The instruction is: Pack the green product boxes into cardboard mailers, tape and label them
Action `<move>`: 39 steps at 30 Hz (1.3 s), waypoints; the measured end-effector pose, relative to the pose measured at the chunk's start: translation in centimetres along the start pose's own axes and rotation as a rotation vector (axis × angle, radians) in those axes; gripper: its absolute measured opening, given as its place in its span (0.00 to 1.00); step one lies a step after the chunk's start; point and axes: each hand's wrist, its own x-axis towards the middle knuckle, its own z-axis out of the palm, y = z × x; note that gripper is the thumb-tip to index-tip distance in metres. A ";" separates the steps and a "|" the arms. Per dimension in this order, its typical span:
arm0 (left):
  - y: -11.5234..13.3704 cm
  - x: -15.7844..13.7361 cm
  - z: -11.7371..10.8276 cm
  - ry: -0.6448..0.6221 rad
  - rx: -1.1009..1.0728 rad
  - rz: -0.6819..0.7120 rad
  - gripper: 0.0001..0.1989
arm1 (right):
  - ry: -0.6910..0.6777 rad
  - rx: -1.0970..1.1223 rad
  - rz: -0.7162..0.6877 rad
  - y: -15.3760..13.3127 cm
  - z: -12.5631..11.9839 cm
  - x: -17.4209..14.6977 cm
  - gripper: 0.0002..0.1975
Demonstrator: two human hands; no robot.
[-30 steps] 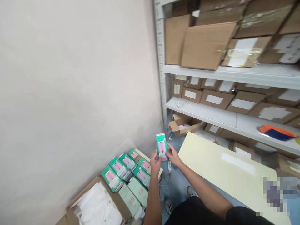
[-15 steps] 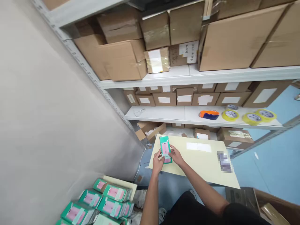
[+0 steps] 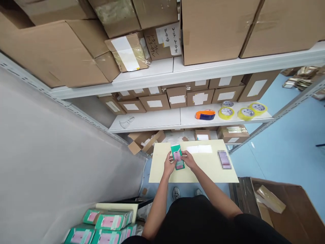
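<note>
Green-and-pink box [image 3: 177, 156] squarely between them, left grip [image 3: 169, 165] closed on one long edge, right grip [image 3: 189, 160] on the other!

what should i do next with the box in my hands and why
Probably set the box down flat on the table: your left hand and right hand both hold it in front of the tabletop, whose surface shows on either side.

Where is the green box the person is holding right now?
In the head view, the green box is below the picture's middle, held between the left hand and right hand over the cream table, left of the white strip.
</note>
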 end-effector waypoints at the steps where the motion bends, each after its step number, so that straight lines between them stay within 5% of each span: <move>1: -0.6 0.6 -0.3 -0.016 -0.003 -0.002 0.42 | 0.015 0.003 0.013 0.1 0.2 0.0 0.17; 6: -4.1 3.4 -1.8 -0.115 -0.099 0.034 0.35 | 0.068 0.010 0.102 1.4 1.8 0.3 0.30; 11: -7.8 5.7 -2.6 -0.254 -0.200 -0.013 0.32 | 0.057 -0.009 0.142 4.2 3.9 0.8 0.24; 18: -11.0 6.9 -3.2 -0.339 -0.050 -0.102 0.39 | 0.101 -0.117 0.228 8.3 5.8 1.2 0.29; 23: -8.9 8.0 -5.0 -0.325 0.233 0.127 0.45 | 0.105 -0.076 0.184 8.6 5.9 1.7 0.36; 27: -5.6 9.7 -5.6 -0.526 0.440 0.330 0.38 | 0.138 -0.136 0.165 8.1 5.6 1.3 0.36; 30: -4.0 10.6 -5.6 -0.654 0.592 0.348 0.33 | 0.142 -0.170 0.160 7.9 5.5 0.7 0.35; 39: -3.2 12.0 -6.4 -0.749 0.781 0.379 0.25 | 0.095 -0.144 0.239 6.6 6.2 1.0 0.36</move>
